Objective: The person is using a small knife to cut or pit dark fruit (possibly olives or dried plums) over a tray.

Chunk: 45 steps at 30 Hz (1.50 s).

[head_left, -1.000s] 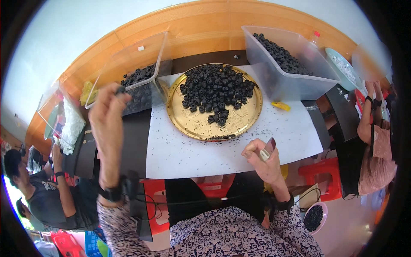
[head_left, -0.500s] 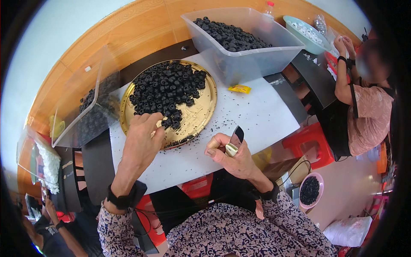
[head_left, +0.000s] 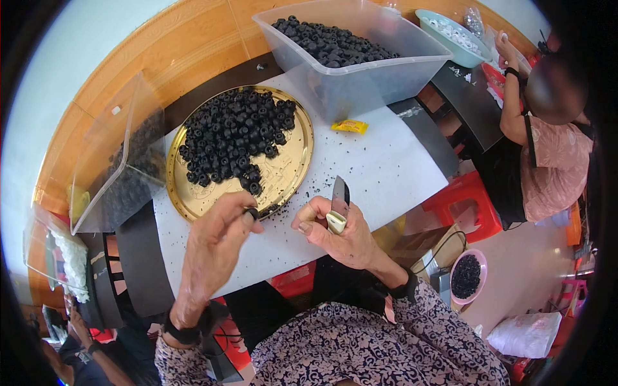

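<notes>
My left hand [head_left: 215, 248] pinches one small black fruit [head_left: 250, 213] between thumb and fingertips, just in front of the round gold tray [head_left: 291, 168]. The tray holds a heap of the same black fruits [head_left: 235, 134]. My right hand [head_left: 335, 231] grips a small knife [head_left: 338, 204] by its pale handle, blade pointing up, a short way to the right of the left hand. Both hands hover over the white table top [head_left: 380, 167].
A clear plastic bin [head_left: 360, 71] of black fruits stands behind the tray, another clear bin [head_left: 119, 161] to its left. A small yellow packet [head_left: 349, 127] lies on the table. A person in a pink top [head_left: 547, 154] sits at right. A red stool [head_left: 463, 199] and a pink bowl [head_left: 467, 276] are below.
My left hand has drawn back from the tray's heap toward me with a black fruit in its fingers. The right hand keeps the knife and has shifted little.
</notes>
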Available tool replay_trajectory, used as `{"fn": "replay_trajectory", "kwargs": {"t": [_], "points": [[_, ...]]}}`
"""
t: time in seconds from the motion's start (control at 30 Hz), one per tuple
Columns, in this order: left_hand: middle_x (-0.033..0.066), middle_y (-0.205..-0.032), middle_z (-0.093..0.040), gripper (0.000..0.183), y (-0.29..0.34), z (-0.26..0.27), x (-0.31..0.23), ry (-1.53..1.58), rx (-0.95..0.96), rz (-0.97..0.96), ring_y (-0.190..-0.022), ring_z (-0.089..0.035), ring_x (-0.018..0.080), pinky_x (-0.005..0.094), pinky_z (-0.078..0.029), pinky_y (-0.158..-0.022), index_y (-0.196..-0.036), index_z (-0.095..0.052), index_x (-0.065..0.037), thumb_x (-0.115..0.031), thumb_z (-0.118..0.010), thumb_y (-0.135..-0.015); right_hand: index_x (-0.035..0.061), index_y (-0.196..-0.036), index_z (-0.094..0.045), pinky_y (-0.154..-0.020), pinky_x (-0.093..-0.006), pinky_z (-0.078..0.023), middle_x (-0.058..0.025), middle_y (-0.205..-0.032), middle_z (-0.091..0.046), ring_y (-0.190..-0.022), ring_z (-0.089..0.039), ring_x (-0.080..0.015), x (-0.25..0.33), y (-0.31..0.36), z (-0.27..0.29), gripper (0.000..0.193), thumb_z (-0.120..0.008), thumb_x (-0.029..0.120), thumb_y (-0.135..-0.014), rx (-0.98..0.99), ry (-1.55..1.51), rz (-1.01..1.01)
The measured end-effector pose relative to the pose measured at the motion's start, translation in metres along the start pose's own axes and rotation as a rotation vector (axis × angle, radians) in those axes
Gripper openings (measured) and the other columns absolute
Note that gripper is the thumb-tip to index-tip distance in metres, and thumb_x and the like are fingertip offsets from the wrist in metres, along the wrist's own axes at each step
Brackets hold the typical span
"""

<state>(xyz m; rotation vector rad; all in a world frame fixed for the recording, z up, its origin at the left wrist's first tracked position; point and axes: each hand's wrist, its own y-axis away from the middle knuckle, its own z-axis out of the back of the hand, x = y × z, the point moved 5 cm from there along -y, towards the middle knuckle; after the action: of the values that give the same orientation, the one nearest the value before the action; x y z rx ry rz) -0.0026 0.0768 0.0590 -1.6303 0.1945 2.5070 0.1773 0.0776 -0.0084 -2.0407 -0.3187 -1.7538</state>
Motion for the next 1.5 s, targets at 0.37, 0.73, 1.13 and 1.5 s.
{"fn": "replay_trajectory", "kwargs": {"t": [0.37,0.73,1.13,1.5], "points": [[0.0037,-0.093,-0.061,0.023,0.025,-0.052,0.023,0.527,-0.106,-0.042,-0.081,-0.051,0.0051,0.0186,-0.040,-0.071,-0.110,-0.053,0.002,0.006,-0.051,-0.088,-0.0029,-0.099,-0.059,-0.061,-0.0213,-0.043,-0.0026,-0.080,-0.060,-0.071,-0.055,-0.0065,0.005,-0.005,-0.010,0.020,-0.056,0.016,-0.093,-0.069,-0.075,0.078],[0.0008,-0.094,-0.057,0.021,0.032,-0.058,0.029,0.514,-0.217,-0.114,-0.084,-0.052,0.0074,0.0206,-0.042,-0.074,-0.105,-0.057,0.000,0.007,-0.056,-0.085,-0.0007,-0.087,-0.059,-0.052,-0.0223,-0.037,0.0038,-0.065,-0.054,-0.059,-0.044,-0.0050,0.010,-0.007,-0.010,0.017,-0.058,0.016,-0.092,-0.093,0.037,0.118],[0.0001,-0.092,-0.058,0.018,0.043,-0.051,0.048,0.766,-0.263,-0.069,-0.085,-0.052,0.0073,0.0217,-0.041,-0.079,-0.106,-0.058,0.000,-0.002,-0.056,-0.088,0.0042,-0.082,-0.059,-0.051,-0.0303,-0.047,-0.0077,-0.075,-0.061,-0.061,-0.061,-0.0260,0.017,-0.008,-0.016,0.007,-0.064,0.008,-0.078,-0.045,0.863,0.326],[-0.0023,-0.092,-0.056,0.017,0.043,-0.055,0.048,0.813,-0.238,-0.095,-0.083,-0.048,0.0046,0.0186,-0.039,-0.077,-0.104,-0.059,0.000,0.000,-0.057,-0.088,0.0060,-0.082,-0.055,-0.047,-0.0320,-0.048,-0.0061,-0.070,-0.057,-0.058,-0.060,-0.0222,0.018,-0.008,-0.024,0.018,-0.066,0.021,-0.082,0.033,1.006,0.370]]}}
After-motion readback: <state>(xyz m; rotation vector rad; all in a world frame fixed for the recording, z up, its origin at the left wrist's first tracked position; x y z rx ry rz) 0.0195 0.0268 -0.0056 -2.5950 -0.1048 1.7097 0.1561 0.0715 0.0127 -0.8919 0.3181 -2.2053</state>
